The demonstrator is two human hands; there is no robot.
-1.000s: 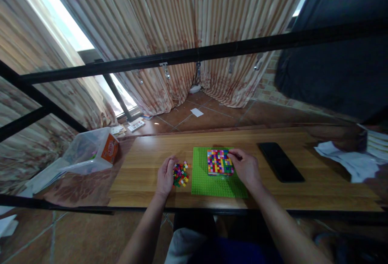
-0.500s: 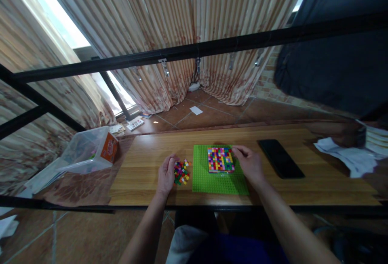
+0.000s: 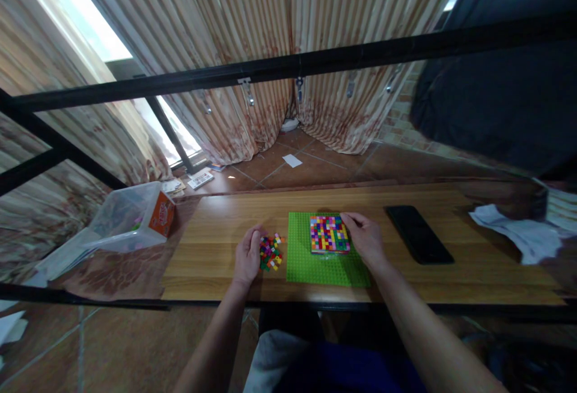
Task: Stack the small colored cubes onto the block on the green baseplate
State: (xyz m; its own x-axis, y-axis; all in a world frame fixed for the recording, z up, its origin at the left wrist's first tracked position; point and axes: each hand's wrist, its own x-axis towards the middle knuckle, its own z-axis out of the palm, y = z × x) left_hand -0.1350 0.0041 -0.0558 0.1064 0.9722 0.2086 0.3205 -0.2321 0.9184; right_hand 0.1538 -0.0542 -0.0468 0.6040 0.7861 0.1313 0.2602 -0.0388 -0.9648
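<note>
Multicoloured square panel of small plastic bricks (image 3: 329,234) sits pressed onto the far right part of a flat green studded baseplate (image 3: 315,270). The baseplate lies on the light wooden surface (image 3: 451,279), near its front edge and roughly at its middle.

Right hand (image 3: 366,240): positioned just beside the right edge of the panel, with the fingertips (image 3: 349,219) touching its far right corner. Whether the grip is closed on the panel or only rests against it cannot be determined.

Left hand (image 3: 247,256): lies on the surface just left of the baseplate, with the fingers loosely curled against a small loose heap of coloured plastic bricks (image 3: 270,253). Whether this grip encloses a brick cannot be determined.

A black rectangular phone (image 3: 419,234) lies flat on the surface, to the right of the baseplate and apart from it. Crumpled white paper (image 3: 518,231) lies at the far right end. A clear plastic tub with an orange label (image 3: 130,216) lies tilted beyond the left end of the surface.
</note>
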